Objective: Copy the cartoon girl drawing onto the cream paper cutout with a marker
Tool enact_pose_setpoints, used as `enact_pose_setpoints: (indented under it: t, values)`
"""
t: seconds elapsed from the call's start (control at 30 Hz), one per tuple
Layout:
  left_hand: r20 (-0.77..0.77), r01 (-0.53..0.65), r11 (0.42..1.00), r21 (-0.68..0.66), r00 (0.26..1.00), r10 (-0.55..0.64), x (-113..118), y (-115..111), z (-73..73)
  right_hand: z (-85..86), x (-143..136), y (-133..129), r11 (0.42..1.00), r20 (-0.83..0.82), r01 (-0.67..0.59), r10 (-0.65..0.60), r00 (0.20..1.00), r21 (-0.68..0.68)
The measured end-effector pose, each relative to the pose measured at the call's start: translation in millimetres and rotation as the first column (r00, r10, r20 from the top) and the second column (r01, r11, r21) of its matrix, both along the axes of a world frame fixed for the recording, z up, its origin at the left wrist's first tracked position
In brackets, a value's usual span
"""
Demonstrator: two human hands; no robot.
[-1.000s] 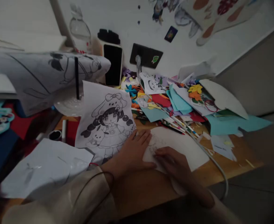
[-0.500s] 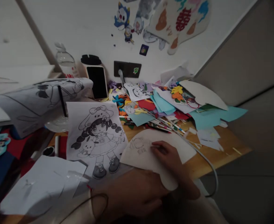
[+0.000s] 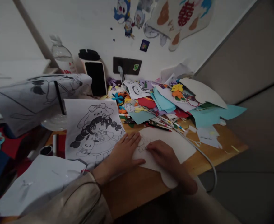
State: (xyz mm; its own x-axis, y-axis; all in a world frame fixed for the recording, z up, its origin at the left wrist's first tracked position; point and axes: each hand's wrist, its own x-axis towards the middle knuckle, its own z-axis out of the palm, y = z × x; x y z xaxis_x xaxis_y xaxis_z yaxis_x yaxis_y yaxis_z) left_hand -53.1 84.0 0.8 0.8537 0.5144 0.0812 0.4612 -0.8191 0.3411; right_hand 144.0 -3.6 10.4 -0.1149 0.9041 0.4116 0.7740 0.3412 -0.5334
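Note:
My left hand (image 3: 127, 154) lies flat with spread fingers across the left part of a pale, curved-edge sheet (image 3: 150, 168). On that sheet, faint pencil-like marks (image 3: 142, 147) show between my two hands. My right hand (image 3: 163, 155) rests on the sheet with its fingers curled and pressed together at the marks; what they hold, if anything, is too small to make out. Left of my hands is a white paper with a line drawing of a girl with braids (image 3: 97, 130); my left hand reaches over its lower right edge.
Paper scraps (image 3: 164, 99), pens (image 3: 161, 124) and a grey cable (image 3: 204, 154) lie behind and right. A phone (image 3: 95, 77), a bottle (image 3: 63, 57) and a clear round lid (image 3: 55, 123) stand or lie at the left back. White sheets (image 3: 43, 177) cover the left front.
My left hand has moved up from the sheet's near edge and now lies flat beside the marks. My right hand has shifted slightly left. The view has moved a little.

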Motion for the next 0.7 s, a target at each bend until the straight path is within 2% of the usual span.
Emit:
enact_pose_setpoints:
  t: [0.2,0.47,0.5,0.57,0.63,0.7]
  values:
    - [-0.003,-0.004,1.000,0.015,1.000,0.004,-1,0,0.7,-6.0,0,-1,0.996,0.055,-0.036,0.032,0.998,0.082]
    - [-0.044,-0.001,0.999,0.047,0.999,0.003,-4,1,7.1,-3.9,-3,-3,0.996,0.049,-0.074,0.072,0.996,0.044]
    - [-0.051,-0.005,0.998,0.058,0.999,0.008,-3,0,9.1,-3.8,-2,-4,0.998,0.022,-0.047,0.046,0.999,0.029]
    - [-0.068,-0.023,0.996,0.090,0.997,0.029,0,-8,13.5,-4.0,3,-6,0.993,-0.077,0.120,-0.119,0.990,0.017]
    - [-0.085,-0.034,0.991,0.132,0.995,0.046,8,-25,17.5,-5.6,12,-6,0.936,-0.228,0.352,-0.341,0.912,0.007]
    - [-0.105,0.029,0.984,0.174,0.994,-0.011,19,-51,19.6,-8.7,22,-5,0.868,-0.371,0.496,-0.469,0.801,-0.028]
